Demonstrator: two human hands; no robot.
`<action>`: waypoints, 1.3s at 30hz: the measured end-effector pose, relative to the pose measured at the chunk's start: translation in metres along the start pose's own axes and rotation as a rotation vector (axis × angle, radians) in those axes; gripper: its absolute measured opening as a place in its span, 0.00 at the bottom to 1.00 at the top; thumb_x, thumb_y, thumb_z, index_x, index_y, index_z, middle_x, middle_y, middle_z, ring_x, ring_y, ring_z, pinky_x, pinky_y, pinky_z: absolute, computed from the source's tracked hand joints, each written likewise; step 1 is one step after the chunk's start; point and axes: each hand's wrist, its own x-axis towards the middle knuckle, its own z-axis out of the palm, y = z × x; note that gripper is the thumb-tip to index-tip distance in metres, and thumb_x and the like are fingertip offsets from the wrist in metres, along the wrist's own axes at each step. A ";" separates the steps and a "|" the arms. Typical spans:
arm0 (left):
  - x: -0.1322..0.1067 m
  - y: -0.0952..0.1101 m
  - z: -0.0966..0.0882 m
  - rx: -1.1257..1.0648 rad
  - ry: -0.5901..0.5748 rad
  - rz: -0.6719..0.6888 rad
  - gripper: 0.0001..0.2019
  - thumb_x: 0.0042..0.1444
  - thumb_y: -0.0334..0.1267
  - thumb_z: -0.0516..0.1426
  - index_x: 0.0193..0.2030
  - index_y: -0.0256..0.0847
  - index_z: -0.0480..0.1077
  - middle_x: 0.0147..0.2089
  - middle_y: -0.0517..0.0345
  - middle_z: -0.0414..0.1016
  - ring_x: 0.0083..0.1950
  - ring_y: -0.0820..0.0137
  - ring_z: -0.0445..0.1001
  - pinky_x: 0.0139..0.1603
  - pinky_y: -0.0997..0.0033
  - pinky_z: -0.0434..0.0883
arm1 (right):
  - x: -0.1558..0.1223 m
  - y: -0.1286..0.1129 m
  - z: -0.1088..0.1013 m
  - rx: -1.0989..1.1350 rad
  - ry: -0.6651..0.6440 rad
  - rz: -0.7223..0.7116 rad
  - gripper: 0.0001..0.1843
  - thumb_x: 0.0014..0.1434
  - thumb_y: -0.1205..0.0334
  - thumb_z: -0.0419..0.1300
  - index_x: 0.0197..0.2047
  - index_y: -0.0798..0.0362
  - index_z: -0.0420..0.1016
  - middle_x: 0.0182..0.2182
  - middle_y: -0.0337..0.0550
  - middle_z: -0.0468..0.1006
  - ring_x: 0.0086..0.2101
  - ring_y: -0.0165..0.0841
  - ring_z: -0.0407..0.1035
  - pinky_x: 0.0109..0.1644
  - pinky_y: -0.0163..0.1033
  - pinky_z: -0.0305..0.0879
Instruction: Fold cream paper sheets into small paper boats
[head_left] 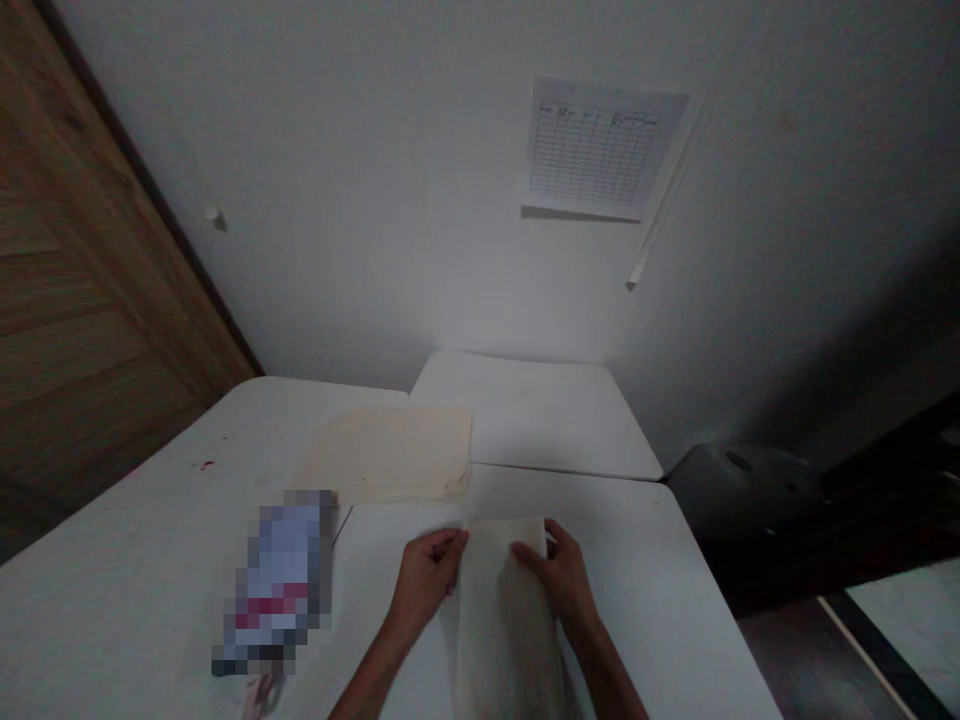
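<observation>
The left hand (431, 572) pinches the upper left corner of the pale sheet (504, 625) between thumb and fingers, and the right hand (559, 575) holds its right edge, thumb on top and fingers behind. The sheet, which is over the white table (637, 560), seems light, thin and rather easy to crease, so the two edges near the top are good places to hold. It looks long, narrow, plain and greyish beige.

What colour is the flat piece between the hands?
Greyish beige flat piece, best in the head view.
</observation>
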 end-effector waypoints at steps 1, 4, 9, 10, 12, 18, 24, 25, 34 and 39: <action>0.000 0.000 0.000 0.004 0.000 -0.002 0.23 0.53 0.56 0.57 0.33 0.33 0.76 0.13 0.66 0.60 0.14 0.78 0.55 0.16 0.78 0.52 | 0.000 0.000 0.000 0.003 -0.004 0.002 0.31 0.43 0.49 0.71 0.46 0.56 0.69 0.33 0.50 0.81 0.30 0.44 0.76 0.32 0.43 0.73; -0.001 0.001 0.000 0.012 -0.006 -0.002 0.24 0.53 0.57 0.56 0.34 0.33 0.76 0.13 0.66 0.60 0.14 0.78 0.55 0.16 0.78 0.52 | -0.001 -0.001 0.000 -0.014 0.005 0.001 0.29 0.43 0.49 0.70 0.45 0.56 0.70 0.33 0.50 0.81 0.30 0.43 0.76 0.31 0.42 0.73; 0.000 0.000 -0.001 0.001 -0.007 0.002 0.24 0.53 0.56 0.57 0.35 0.33 0.76 0.13 0.65 0.61 0.14 0.77 0.55 0.16 0.78 0.52 | -0.001 -0.001 0.000 -0.032 0.005 -0.001 0.29 0.43 0.49 0.71 0.44 0.55 0.70 0.32 0.50 0.81 0.30 0.43 0.76 0.31 0.42 0.73; 0.000 -0.001 0.000 -0.002 -0.004 0.002 0.24 0.53 0.56 0.57 0.35 0.32 0.76 0.14 0.65 0.61 0.14 0.77 0.55 0.16 0.78 0.52 | -0.001 -0.001 0.000 -0.035 0.006 -0.001 0.29 0.43 0.49 0.71 0.44 0.55 0.70 0.32 0.50 0.81 0.29 0.43 0.76 0.31 0.42 0.73; 0.000 -0.002 0.000 -0.008 -0.003 0.003 0.23 0.54 0.56 0.57 0.35 0.32 0.76 0.14 0.66 0.61 0.14 0.78 0.55 0.15 0.78 0.52 | -0.002 -0.001 0.000 -0.036 0.009 0.000 0.28 0.43 0.49 0.70 0.44 0.55 0.70 0.32 0.50 0.81 0.29 0.43 0.76 0.31 0.42 0.73; -0.001 0.000 0.000 -0.019 -0.004 0.003 0.23 0.54 0.56 0.57 0.34 0.33 0.76 0.13 0.65 0.62 0.14 0.78 0.55 0.16 0.78 0.52 | -0.002 -0.004 0.001 -0.022 0.014 0.030 0.29 0.42 0.49 0.71 0.44 0.55 0.70 0.33 0.49 0.81 0.30 0.43 0.76 0.32 0.42 0.72; -0.002 0.003 0.000 -0.038 0.017 -0.002 0.23 0.52 0.56 0.58 0.34 0.33 0.76 0.12 0.67 0.60 0.14 0.78 0.54 0.16 0.78 0.51 | 0.003 -0.012 -0.001 -0.005 0.025 0.034 0.26 0.45 0.44 0.67 0.40 0.55 0.75 0.33 0.49 0.81 0.32 0.41 0.75 0.34 0.39 0.70; -0.002 0.003 0.001 -0.042 0.021 -0.003 0.23 0.52 0.56 0.58 0.34 0.33 0.76 0.13 0.66 0.60 0.14 0.78 0.54 0.16 0.78 0.51 | 0.004 -0.012 -0.002 -0.013 0.032 0.024 0.25 0.45 0.44 0.66 0.39 0.56 0.76 0.33 0.49 0.81 0.32 0.41 0.75 0.34 0.39 0.69; -0.002 0.001 0.002 -0.071 0.046 -0.027 0.23 0.50 0.56 0.59 0.34 0.33 0.76 0.13 0.67 0.60 0.14 0.78 0.53 0.16 0.78 0.51 | 0.013 -0.002 -0.017 -0.052 0.075 -0.004 0.22 0.47 0.44 0.65 0.30 0.58 0.79 0.25 0.41 0.77 0.25 0.32 0.67 0.28 0.33 0.58; -0.002 0.003 0.001 -0.051 0.041 -0.015 0.24 0.50 0.56 0.59 0.35 0.33 0.76 0.14 0.66 0.60 0.15 0.78 0.53 0.16 0.78 0.51 | 0.016 0.000 -0.019 -0.055 0.073 0.013 0.24 0.48 0.42 0.64 0.30 0.58 0.80 0.23 0.41 0.75 0.24 0.30 0.64 0.27 0.33 0.56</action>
